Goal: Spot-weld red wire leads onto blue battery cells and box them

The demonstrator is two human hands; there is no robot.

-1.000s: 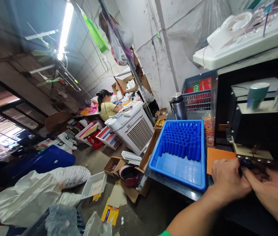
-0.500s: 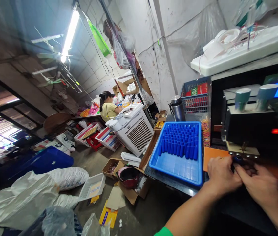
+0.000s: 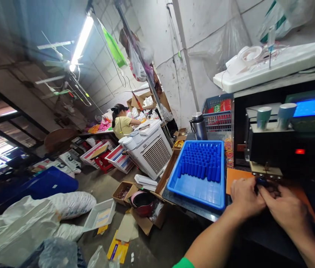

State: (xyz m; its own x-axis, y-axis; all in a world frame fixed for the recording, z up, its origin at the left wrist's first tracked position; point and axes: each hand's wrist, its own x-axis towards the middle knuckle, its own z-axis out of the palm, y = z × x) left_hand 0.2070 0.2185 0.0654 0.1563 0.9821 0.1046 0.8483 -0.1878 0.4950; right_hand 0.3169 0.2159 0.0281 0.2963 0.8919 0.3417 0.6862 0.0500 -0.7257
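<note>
My left hand [image 3: 247, 196] and my right hand [image 3: 287, 208] meet under the head of a black machine [image 3: 271, 149]. Their fingers are closed around a small dark blue tube [image 3: 262, 181], of which only a bit shows between them; the rest is hidden by the fingers. The tube sits just below a metal plate [image 3: 266, 169] on the machine. An orange board [image 3: 234, 176] lies beneath the hands. To their left stands a light blue tray [image 3: 196, 195], its far part filled with upright blue tubes [image 3: 200, 165] in rows.
A steel thermos [image 3: 199, 126] stands behind the tray, near a blue-grey crate [image 3: 218, 121]. A white foam slab [image 3: 274, 67] lies above the machine. Beyond, a person in a yellow top [image 3: 122, 126] sits by a white air cooler [image 3: 153, 150]. Cardboard boxes [image 3: 122, 193] and sacks [image 3: 70, 203] lie on the floor.
The view has shifted slightly, so the machine, tray and hands appear a little further left. Both hands keep their hold on the dark blue tube under the machine head.
</note>
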